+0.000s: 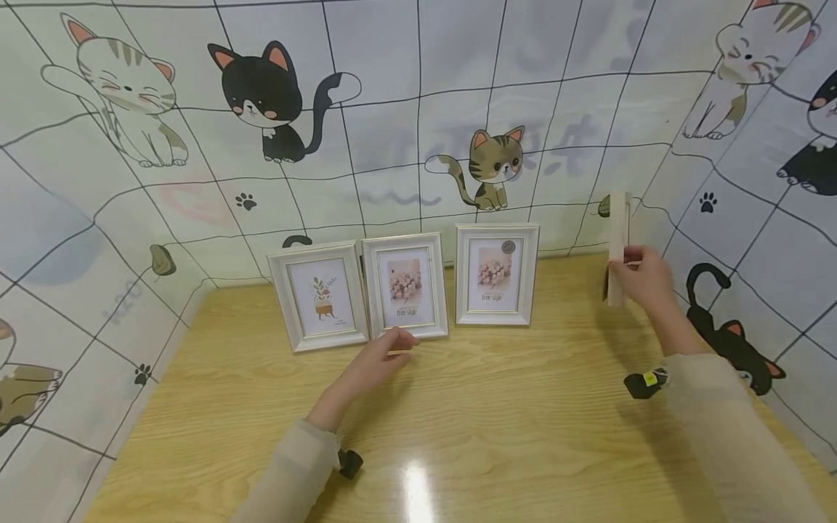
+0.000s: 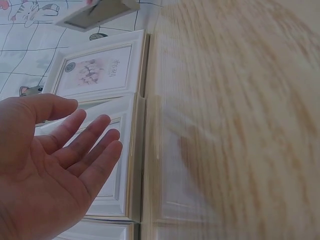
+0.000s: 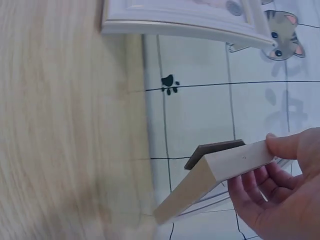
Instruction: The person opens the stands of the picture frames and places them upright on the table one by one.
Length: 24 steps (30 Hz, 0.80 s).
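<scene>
Toward the right side of the table, my right hand grips a white picture frame by its edge. From the head it shows edge-on; in the right wrist view a dark back stand sticks out from it. My left hand is in front of a middle picture frame with a flower print, its fingers loosely bent and holding nothing. Whether it touches that frame is unclear. A plant-print frame stands left of the middle one, and another flower-print frame stands to its right, bearing a round grey sticker.
A wood-grain table spreads beneath the hands. Behind it hangs a white gridded cloth printed with cartoon cats, which also covers both sides. The standing frames lean near the table's back edge.
</scene>
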Each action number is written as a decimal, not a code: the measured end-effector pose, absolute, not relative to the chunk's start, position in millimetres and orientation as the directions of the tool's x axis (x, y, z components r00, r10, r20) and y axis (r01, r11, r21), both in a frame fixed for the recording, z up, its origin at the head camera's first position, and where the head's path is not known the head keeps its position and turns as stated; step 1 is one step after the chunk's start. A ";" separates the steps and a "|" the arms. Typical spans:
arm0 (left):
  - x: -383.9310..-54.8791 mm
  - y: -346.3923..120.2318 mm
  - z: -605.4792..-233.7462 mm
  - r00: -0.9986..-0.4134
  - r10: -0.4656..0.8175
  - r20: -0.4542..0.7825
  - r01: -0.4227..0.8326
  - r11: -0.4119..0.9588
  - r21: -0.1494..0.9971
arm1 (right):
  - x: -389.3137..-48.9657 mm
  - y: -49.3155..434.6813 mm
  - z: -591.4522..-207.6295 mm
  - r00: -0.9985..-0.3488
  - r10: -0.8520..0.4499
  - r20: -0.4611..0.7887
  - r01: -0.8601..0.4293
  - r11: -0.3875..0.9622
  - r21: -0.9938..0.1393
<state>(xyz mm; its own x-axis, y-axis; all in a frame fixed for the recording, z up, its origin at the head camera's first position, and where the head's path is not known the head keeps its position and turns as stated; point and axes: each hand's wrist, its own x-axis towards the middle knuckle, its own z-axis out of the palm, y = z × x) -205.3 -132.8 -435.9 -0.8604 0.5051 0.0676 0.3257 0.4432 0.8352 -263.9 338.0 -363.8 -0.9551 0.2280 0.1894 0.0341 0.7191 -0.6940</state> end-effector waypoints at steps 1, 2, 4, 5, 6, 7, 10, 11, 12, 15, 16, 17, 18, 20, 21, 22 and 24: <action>-205.3 -132.4 -436.0 -0.864 0.499 0.066 0.321 0.446 0.836 | -263.1 337.6 -362.1 -0.949 0.244 0.199 0.032 0.702 -0.711; -205.1 -132.1 -435.9 -0.868 0.493 0.064 0.315 0.447 0.837 | -262.0 337.0 -359.8 -0.945 0.256 0.203 0.029 0.684 -0.729; -204.9 -131.7 -435.4 -0.872 0.486 0.065 0.312 0.447 0.838 | -259.4 335.1 -354.3 -0.937 0.275 0.217 0.010 0.639 -0.769; -204.8 -131.6 -435.1 -0.872 0.484 0.068 0.313 0.447 0.838 | -257.9 333.8 -351.7 -0.932 0.282 0.226 -0.003 0.619 -0.785; -204.8 -131.5 -435.0 -0.874 0.481 0.066 0.310 0.447 0.839 | -256.3 332.3 -349.0 -0.929 0.287 0.232 -0.017 0.596 -0.803; -204.7 -131.3 -434.7 -0.874 0.481 0.067 0.311 0.447 0.839 | -254.4 330.4 -346.0 -0.927 0.287 0.240 -0.035 0.571 -0.820; -204.4 -130.7 -433.3 -0.872 0.486 0.066 0.311 0.445 0.840 | -248.3 324.5 -335.8 -0.923 0.282 0.261 -0.089 0.505 -0.859; -204.4 -130.6 -432.9 -0.870 0.488 0.068 0.313 0.442 0.841 | -246.3 322.1 -332.2 -0.923 0.275 0.269 -0.107 0.489 -0.866; -204.4 -130.4 -432.3 -0.871 0.487 0.067 0.311 0.441 0.842 | -244.3 319.5 -328.4 -0.922 0.269 0.278 -0.126 0.470 -0.874; -204.2 -129.8 -429.9 -0.872 0.485 0.068 0.305 0.429 0.850 | -239.8 310.8 -316.4 -0.919 0.251 0.304 -0.184 0.409 -0.894; -204.1 -129.6 -429.0 -0.872 0.484 0.068 0.303 0.425 0.853 | -238.4 307.9 -312.6 -0.918 0.244 0.313 -0.203 0.390 -0.898; -204.0 -129.3 -427.9 -0.873 0.483 0.068 0.300 0.422 0.855 | -237.0 304.7 -308.6 -0.916 0.238 0.324 -0.224 0.370 -0.902; -204.0 -129.1 -426.9 -0.874 0.482 0.068 0.299 0.420 0.857 | -235.7 301.3 -304.5 -0.913 0.234 0.335 -0.244 0.346 -0.906; -204.7 -128.3 -425.4 -0.873 0.483 0.070 0.300 0.416 0.859 | -233.1 294.6 -296.5 -0.904 0.225 0.363 -0.292 0.296 -0.910; -205.3 -127.8 -424.5 -0.871 0.485 0.074 0.304 0.416 0.857 | -231.6 291.3 -292.6 -0.900 0.221 0.377 -0.315 0.272 -0.910; -205.9 -127.1 -423.1 -0.869 0.489 0.078 0.310 0.414 0.856 | -230.2 288.1 -288.8 -0.894 0.214 0.393 -0.336 0.257 -0.906; -207.2 -125.5 -419.7 -0.862 0.500 0.089 0.326 0.410 0.852 | -227.4 281.3 -281.1 -0.883 0.209 0.420 -0.370 0.239 -0.898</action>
